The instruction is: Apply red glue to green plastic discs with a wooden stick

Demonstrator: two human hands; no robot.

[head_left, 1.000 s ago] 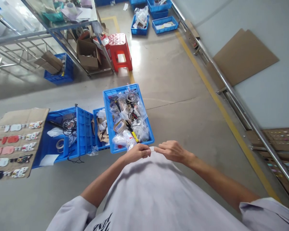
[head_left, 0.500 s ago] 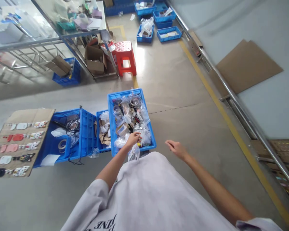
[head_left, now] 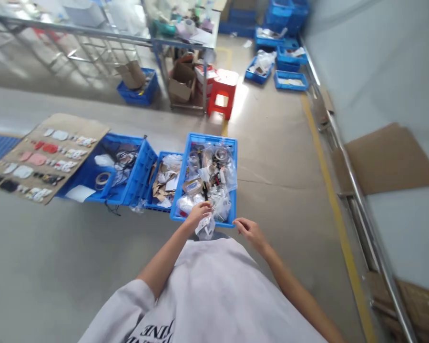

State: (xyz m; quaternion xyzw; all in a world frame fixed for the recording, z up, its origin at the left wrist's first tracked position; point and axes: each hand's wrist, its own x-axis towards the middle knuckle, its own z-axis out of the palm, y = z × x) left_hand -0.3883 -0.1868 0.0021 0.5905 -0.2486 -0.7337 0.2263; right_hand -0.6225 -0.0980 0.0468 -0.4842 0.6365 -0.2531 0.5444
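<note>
**Factory workshop floor**
Blue plastic crates (head_left: 210, 138) of bagged parts sit just ahead of the left grip (head_left: 199, 213); a yellow floor line (head_left: 329, 190) and steel railing (head_left: 355, 190) run beyond it, rightward, with a metal counter (head_left: 182, 44) farther on.

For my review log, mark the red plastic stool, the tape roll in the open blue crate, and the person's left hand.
Red plastic stool (head_left: 223, 78): head view, on its seat.
Tape roll (head_left: 97, 181): head view, on its left side.
Left hand (head_left: 199, 213): head view, on its back.

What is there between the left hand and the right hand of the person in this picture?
In the head view, a small clear plastic bag hangs from the left hand, and the front rim of a blue crate runs toward the right hand.
</note>
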